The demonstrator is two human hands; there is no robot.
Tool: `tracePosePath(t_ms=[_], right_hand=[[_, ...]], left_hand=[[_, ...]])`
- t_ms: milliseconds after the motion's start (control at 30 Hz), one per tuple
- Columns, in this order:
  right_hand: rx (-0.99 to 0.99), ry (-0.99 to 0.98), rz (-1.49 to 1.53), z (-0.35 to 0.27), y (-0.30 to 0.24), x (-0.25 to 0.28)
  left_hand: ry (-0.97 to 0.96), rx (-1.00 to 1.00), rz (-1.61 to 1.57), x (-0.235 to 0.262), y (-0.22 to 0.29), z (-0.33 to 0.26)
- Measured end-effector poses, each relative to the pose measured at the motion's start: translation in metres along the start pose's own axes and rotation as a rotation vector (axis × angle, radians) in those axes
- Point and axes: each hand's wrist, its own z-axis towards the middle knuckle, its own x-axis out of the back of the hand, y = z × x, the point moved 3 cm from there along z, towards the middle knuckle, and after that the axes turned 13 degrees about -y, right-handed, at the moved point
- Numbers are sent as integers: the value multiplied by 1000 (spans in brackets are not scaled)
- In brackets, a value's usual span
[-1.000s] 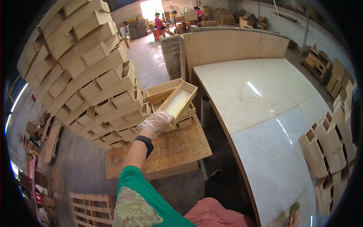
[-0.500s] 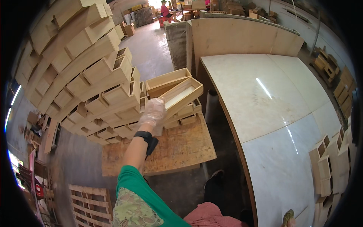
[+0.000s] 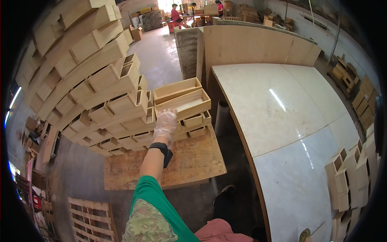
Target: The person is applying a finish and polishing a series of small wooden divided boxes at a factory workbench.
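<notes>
My left hand (image 3: 165, 124), in a clear thin glove with a black band on the wrist, reaches forward to an open, shallow wooden box (image 3: 186, 103). Its fingers sit on the box's near left rim. The box lies level on top of a low pile of similar boxes (image 3: 193, 121). A second open box (image 3: 177, 88) lies right behind it. My right hand is out of the picture; only a small olive object (image 3: 304, 235) shows at the lower edge.
A tall leaning stack of wooden boxes (image 3: 88, 76) fills the left. The pile rests on a plywood board (image 3: 193, 161). A large white table (image 3: 278, 113) spans the right, with more boxes (image 3: 348, 181) beside it. A slatted pallet (image 3: 88, 218) lies lower left. People work far back (image 3: 176, 14).
The box was tilted in my left hand; it now lies level on the pile in front of the other box, my hand still at its rim.
</notes>
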Motion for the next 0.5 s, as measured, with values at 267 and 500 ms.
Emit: tracePosePath(t_ms=[267,500], right_hand=[[-11,81,24,-33,19,27],[-109,399,157,-157,85,97]], left_hand=[[128,-203,-45,-3,69,-43],[451,-489,-439,81,151,-77]])
